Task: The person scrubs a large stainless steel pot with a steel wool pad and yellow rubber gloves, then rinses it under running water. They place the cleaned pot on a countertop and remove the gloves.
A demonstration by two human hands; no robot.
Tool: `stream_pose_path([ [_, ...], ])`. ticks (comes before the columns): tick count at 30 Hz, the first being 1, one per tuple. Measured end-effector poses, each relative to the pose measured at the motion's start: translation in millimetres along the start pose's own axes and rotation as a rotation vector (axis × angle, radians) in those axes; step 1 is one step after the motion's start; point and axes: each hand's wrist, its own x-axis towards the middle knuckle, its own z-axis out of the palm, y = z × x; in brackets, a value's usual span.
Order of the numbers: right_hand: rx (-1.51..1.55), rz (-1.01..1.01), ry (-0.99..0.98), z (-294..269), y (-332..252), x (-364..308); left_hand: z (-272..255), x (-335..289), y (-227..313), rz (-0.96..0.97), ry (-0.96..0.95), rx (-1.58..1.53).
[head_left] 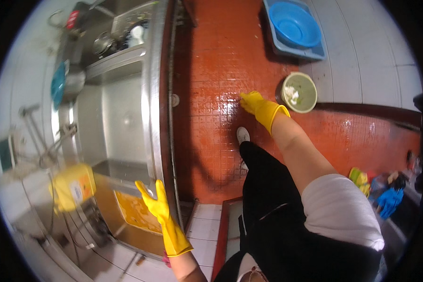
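Both my hands wear yellow rubber gloves. My left hand (162, 211) is over the front rim of the steel sink (120, 117), thumb and fingers spread, holding nothing; whether it touches the rim I cannot tell. Out over the wet red floor, my right hand (256, 104) has its fingers bent and drawn together, with no object showing in them. Nearest to it is a pale green bucket (308, 96) with white and green scraps inside.
A blue basin (294, 23) sits in a blue-grey tub (317, 53) by the tiled wall. Beyond the sink basin are dishes (137, 34) and a pot (75, 80). A yellow jug (73, 187) stands left, beside a tray of orange liquid (137, 211). Blue gloves (390, 202) lie at right.
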Motion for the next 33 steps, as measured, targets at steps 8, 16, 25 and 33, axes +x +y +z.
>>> stream_pose_path([
  [8, 0.891, 0.508, 0.126, -59, 220, 49, 84, 111, 32, 0.070, -0.315, 0.236],
  [16, 1.547, 0.522, 0.571, -177, 379, 169, 88, 94, 27, -0.062, -0.177, 0.221],
  [25, 1.705, 0.451, 0.700, -214, 451, 233, 76, 88, 20, -0.284, -0.077, 0.216],
  [33, 1.309, 0.312, 0.565, -66, 398, 114, 103, 97, 40, -0.034, -0.161, 0.194],
])
